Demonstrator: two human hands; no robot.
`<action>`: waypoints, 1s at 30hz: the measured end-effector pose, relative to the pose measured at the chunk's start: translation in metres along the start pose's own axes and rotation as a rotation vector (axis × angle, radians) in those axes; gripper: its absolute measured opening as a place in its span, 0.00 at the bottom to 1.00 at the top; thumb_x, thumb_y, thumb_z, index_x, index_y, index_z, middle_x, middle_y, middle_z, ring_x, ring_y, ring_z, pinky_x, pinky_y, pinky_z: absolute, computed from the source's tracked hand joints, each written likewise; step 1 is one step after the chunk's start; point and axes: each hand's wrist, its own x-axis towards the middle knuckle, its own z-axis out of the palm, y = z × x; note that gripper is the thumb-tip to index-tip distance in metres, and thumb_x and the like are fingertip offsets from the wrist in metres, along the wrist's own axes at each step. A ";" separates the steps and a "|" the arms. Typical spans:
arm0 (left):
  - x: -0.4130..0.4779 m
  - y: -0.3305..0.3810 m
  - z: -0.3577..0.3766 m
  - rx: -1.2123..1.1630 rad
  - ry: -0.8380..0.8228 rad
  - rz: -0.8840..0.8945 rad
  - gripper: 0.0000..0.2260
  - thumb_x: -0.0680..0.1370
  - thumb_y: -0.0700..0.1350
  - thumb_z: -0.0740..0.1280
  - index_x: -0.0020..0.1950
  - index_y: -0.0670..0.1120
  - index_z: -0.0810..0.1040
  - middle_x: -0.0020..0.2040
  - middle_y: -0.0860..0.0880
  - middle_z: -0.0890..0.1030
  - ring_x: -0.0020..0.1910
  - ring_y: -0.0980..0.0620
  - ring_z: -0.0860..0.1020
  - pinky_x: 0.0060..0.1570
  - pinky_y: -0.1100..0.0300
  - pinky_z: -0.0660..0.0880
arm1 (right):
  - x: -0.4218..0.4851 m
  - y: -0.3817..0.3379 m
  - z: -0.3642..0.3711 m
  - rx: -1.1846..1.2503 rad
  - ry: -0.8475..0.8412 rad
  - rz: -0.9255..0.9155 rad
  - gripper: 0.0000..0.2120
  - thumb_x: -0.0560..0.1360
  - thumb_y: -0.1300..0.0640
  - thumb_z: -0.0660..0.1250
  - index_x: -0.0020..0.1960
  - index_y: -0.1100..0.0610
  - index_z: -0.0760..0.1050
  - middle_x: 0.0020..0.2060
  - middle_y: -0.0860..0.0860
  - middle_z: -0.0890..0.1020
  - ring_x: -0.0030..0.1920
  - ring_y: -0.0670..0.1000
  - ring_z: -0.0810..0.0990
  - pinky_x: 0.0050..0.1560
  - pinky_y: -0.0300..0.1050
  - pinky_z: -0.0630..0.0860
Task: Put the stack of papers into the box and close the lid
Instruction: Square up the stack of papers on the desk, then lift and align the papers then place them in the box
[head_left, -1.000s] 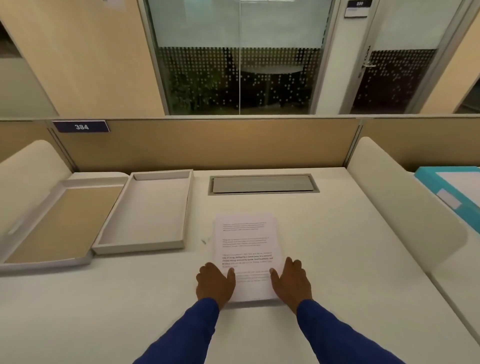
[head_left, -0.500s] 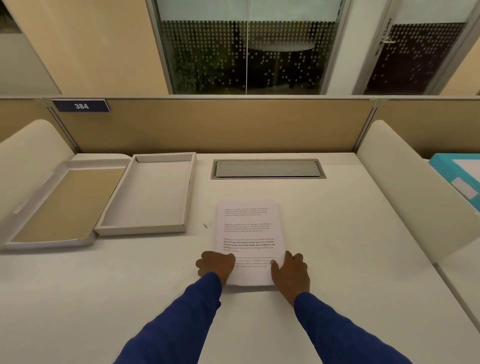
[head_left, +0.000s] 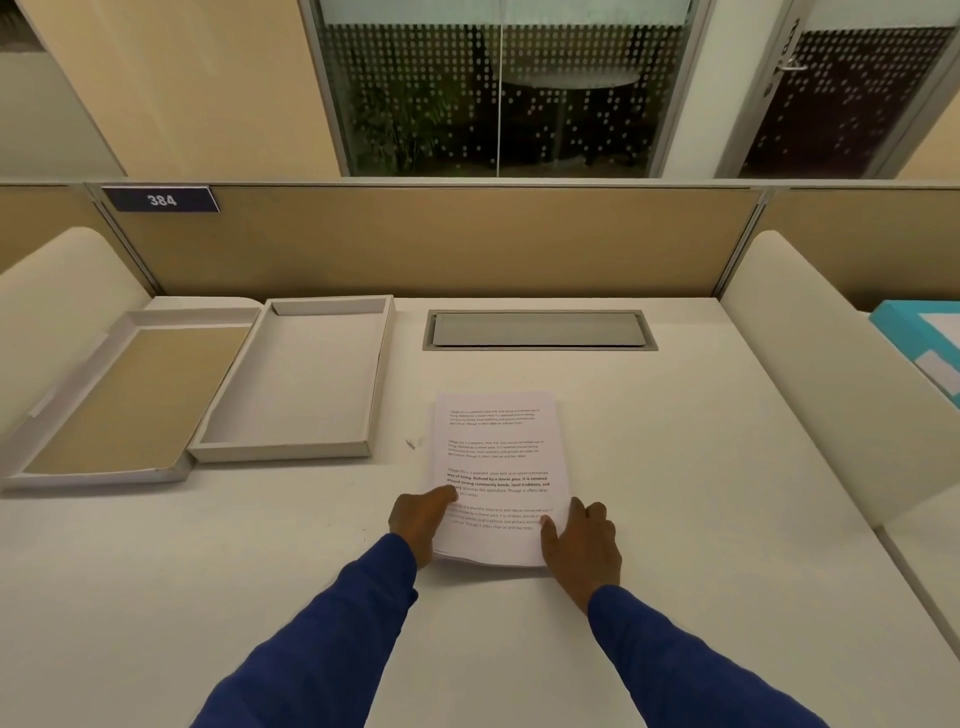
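Observation:
A stack of printed white papers (head_left: 496, 457) lies on the white desk in front of me. My left hand (head_left: 418, 519) grips its near left corner, thumb on top of the sheets, and that corner looks slightly raised. My right hand (head_left: 582, 548) presses against the near right edge, thumb on the top sheet. To the left, the open grey box (head_left: 382, 374) stands empty. Its lid (head_left: 78, 389), with a tan inner face, lies flat beside it, further left.
A grey cable hatch (head_left: 537, 330) is set into the desk behind the papers. Cream side dividers (head_left: 831, 374) flank the desk and a tan partition (head_left: 467, 239) closes the back. A teal box (head_left: 919, 338) sits beyond the right divider.
My left hand has curled around the near left corner of the stack, thumb now on top. My right hand has shifted slightly at the right edge. The view has tilted downward.

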 end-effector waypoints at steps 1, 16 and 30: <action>0.002 0.002 -0.001 -0.010 -0.018 -0.008 0.15 0.75 0.42 0.73 0.60 0.37 0.79 0.55 0.38 0.84 0.54 0.36 0.83 0.52 0.45 0.83 | 0.000 0.000 0.000 -0.001 -0.002 -0.001 0.23 0.81 0.40 0.57 0.67 0.55 0.69 0.60 0.53 0.72 0.59 0.53 0.74 0.53 0.47 0.78; 0.013 0.045 0.001 0.347 -0.213 0.124 0.17 0.77 0.33 0.61 0.66 0.40 0.72 0.63 0.40 0.80 0.62 0.36 0.80 0.61 0.40 0.79 | 0.004 -0.001 -0.006 -0.030 -0.010 0.015 0.24 0.81 0.40 0.58 0.69 0.55 0.69 0.61 0.53 0.74 0.59 0.53 0.75 0.56 0.48 0.78; -0.028 0.016 -0.014 0.023 -0.291 0.448 0.19 0.78 0.35 0.63 0.62 0.56 0.75 0.54 0.48 0.87 0.48 0.44 0.87 0.45 0.47 0.85 | 0.063 -0.005 -0.057 1.018 -0.301 0.141 0.31 0.75 0.35 0.69 0.66 0.58 0.74 0.63 0.56 0.83 0.59 0.58 0.84 0.55 0.52 0.82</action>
